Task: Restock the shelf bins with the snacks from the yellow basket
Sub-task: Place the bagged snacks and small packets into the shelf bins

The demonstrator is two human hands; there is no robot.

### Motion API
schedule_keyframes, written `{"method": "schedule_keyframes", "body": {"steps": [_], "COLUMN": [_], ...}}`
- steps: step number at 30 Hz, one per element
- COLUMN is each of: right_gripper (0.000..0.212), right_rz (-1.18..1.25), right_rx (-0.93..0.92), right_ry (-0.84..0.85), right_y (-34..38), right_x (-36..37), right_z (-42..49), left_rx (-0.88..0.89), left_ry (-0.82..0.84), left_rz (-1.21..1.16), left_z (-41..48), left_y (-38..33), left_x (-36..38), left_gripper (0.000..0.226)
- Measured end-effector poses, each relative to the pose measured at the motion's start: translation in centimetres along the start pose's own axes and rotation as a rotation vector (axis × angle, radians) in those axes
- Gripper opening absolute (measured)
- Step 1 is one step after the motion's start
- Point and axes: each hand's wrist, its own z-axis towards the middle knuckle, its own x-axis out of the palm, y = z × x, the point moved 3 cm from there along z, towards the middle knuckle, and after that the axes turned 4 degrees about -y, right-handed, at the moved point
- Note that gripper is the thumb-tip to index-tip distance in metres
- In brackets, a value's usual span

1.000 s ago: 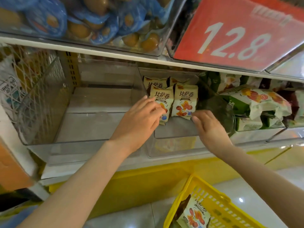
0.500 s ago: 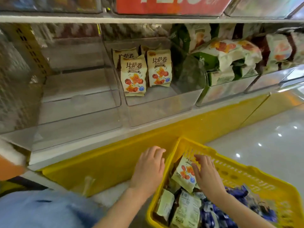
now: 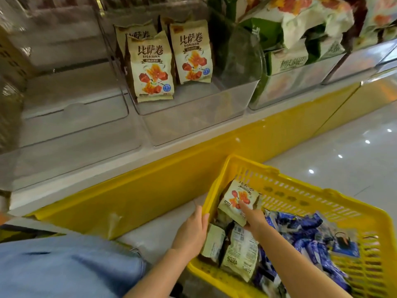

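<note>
Clear bin (image 3: 193, 125) at 12 o'clock has room up front; yellow basket (image 3: 300, 183) sits at 5 o'clock, close for short trips. Your left grip (image 3: 191, 231) rests on its rim, flat I think, steadying it; right grip (image 3: 254, 220) pinches one snack pack (image 3: 235, 201) inside.

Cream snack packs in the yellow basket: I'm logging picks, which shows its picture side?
The tilted pack the right hand holds, red-and-orange picture up; the two packs nearer the person show their plain backs.
</note>
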Motion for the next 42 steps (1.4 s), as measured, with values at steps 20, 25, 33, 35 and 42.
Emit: {"method": "schedule_keyframes", "body": {"steps": [20,25,33,35,42], "right_gripper": [0.025,0.015,0.053,0.061,0.05], "right_rz": [-0.694,-0.258,-0.721,-0.499,-0.189], "right_rx": [-0.971,-0.91,-1.022,-0.982,-1.159], "right_ry": [0.592,0.537,0.429,0.49,0.398], "right_y": [11.3,11.9,10.3,10.7,16.0], "right_x": [-8.1,-8.2,-6.2,-5.2,-3.5], "right_z": [-13.0,-13.7,-17.1,-18.6,-22.4], "left_rx": [-0.001,-0.004,0.046,0.156,0.459], "left_ry": [0.465,0.351,-0.07,-0.156,-0.292], "left_rz": [-0.831,-1.004,-1.063,-0.888,-0.269], "left_z": [-0.4,-0.9,-1.6,-1.8,-3.1], "left_y": [-6.7,-6.6,-6.9,-7.8,-11.5], "left_x": [-6.0,-8.2,-12.3,-14.1,-22.4], "left_gripper": [0.102,0.078,0.051,0.043,0.046]}}
